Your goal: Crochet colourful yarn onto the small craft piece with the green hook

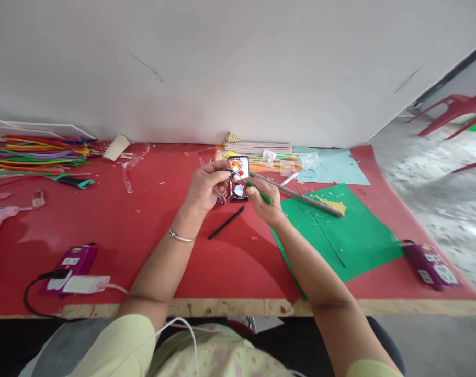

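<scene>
In the head view my left hand (204,189) is closed in a pinch on a small dark piece of work, with multicoloured strands hanging below its fingers. My right hand (267,203) is closed around a green-handled tool (264,196), whose thin metal tip points toward the left fingertips. Behind and between the hands, a phone (238,178) with a lit, colourful screen lies on the red table (175,209). A black pen-like stick (226,223) rests on the table just below the phone. The exact shape of the piece in my left hand is too small to tell.
Coloured pipe cleaners (37,154) lie at the back left. A green sheet (340,235) on the right carries a grey rod (312,201) and thin wire. Purple power strips (75,267) sit near both front corners. A glue gun (0,220) is at the left edge.
</scene>
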A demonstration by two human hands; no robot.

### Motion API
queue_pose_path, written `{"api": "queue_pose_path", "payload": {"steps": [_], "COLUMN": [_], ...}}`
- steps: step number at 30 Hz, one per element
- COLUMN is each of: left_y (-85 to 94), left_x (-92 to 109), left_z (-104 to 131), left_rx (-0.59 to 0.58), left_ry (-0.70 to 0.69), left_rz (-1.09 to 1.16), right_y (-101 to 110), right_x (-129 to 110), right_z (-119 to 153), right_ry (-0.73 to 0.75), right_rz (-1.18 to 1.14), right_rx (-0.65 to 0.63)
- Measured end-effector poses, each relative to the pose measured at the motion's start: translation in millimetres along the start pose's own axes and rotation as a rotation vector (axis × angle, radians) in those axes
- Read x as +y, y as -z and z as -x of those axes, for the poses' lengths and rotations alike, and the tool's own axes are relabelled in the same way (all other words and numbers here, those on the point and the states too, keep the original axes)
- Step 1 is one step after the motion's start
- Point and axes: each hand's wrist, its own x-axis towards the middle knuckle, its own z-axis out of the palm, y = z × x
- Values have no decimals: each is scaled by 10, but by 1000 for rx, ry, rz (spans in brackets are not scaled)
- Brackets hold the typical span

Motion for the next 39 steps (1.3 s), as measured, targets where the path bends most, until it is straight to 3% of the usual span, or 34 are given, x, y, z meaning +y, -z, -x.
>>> {"api": "queue_pose_path", "payload": {"steps": [6, 12, 16, 39], "left_y": [26, -8, -16, -46], "left_x": [1, -9, -21, -59], "left_z": [-11, 4, 8, 0], "left_rx": [-23, -33, -29, 3], "left_ry": [13, 62, 63, 41], "left_rz": [4, 5, 2, 14], "right_y": [-12, -85, -100, -108], "right_x": [-50, -6, 35, 35], "right_z": [13, 6, -4, -13], "right_ry": [-58, -299, -384, -335], "right_rz": [-68, -310, -394, -385], "right_rx": [12, 42, 78, 110]}}
